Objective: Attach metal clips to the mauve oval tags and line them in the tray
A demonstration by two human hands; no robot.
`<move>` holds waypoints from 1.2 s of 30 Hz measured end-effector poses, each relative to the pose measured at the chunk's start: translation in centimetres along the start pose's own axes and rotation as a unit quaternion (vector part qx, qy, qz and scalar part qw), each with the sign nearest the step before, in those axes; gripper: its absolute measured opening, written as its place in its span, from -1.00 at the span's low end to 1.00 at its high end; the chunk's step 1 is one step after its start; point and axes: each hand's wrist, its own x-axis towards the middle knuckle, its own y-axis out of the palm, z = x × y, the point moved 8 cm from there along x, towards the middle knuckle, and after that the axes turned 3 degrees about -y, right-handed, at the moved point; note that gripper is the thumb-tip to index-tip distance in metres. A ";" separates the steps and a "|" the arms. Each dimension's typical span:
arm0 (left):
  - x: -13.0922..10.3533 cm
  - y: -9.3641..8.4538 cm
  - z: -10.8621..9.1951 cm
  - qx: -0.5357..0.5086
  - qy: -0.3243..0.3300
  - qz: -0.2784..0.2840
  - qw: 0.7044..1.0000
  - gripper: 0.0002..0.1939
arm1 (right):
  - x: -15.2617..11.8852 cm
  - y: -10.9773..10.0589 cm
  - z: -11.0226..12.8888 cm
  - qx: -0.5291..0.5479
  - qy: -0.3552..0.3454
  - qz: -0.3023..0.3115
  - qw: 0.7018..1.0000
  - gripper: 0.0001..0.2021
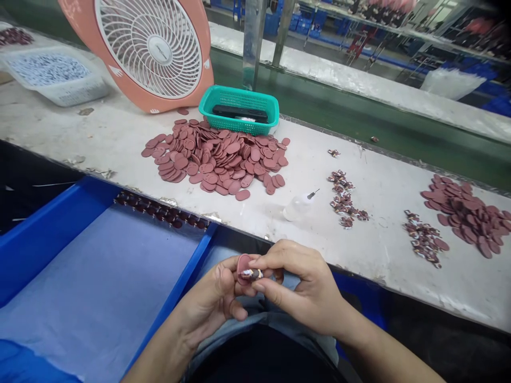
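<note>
Just in front of the table's edge, my left hand (217,298) holds a reddish-brown oval disc (241,264) between thumb and fingers. My right hand (301,282) pinches a small dark figure with white and orange parts (254,274) against the face of that disc. A big pile of matching discs (223,154) lies on the table beyond my hands. To its right stands a translucent bottle with a thin dark tip (297,206), and further right lies a cluster of small figures (343,199).
A salmon-coloured fan (159,53) and a green basket (239,125) stand at the back. More figures (425,239) and discs (471,213) lie at the right. A blue tray (96,287) with a row of figures is at lower left; a white tub (59,74) sits upper left.
</note>
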 end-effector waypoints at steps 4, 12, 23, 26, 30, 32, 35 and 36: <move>-1.1 -3.0 -1.3 0.019 0.113 -0.187 0.976 -0.47 | -0.1 0.4 0.1 -0.116 -0.054 -0.079 0.989 -0.83; -3.8 -4.5 -4.2 0.124 0.282 -0.328 0.893 -0.64 | 0.0 5.6 -0.5 -0.275 -0.191 -0.090 0.938 -0.72; -5.8 -12.6 -7.1 0.244 0.204 -0.467 0.825 -0.51 | 1.0 9.7 -0.7 -0.238 -0.210 -0.010 0.948 -0.81; -5.2 -17.0 -9.2 0.343 0.171 -0.504 0.773 -0.49 | -0.3 8.9 -0.9 -0.234 -0.200 0.004 0.952 -0.79; -3.0 -21.6 -11.6 0.472 0.122 -0.526 0.697 -0.70 | -1.4 7.8 -2.2 -0.245 -0.164 0.008 0.956 -0.80; -1.9 -23.0 -12.0 0.523 0.082 -0.533 0.660 -0.74 | -1.6 7.4 -2.7 -0.247 -0.151 0.005 0.957 -0.81; -0.7 -24.4 -12.0 0.568 0.031 -0.534 0.626 -0.70 | -1.8 6.9 -3.0 -0.250 -0.139 -0.005 0.958 -0.81; -0.4 -24.7 -12.0 0.577 0.018 -0.533 0.619 -0.68 | -1.9 6.8 -3.1 -0.251 -0.135 -0.009 0.958 -0.81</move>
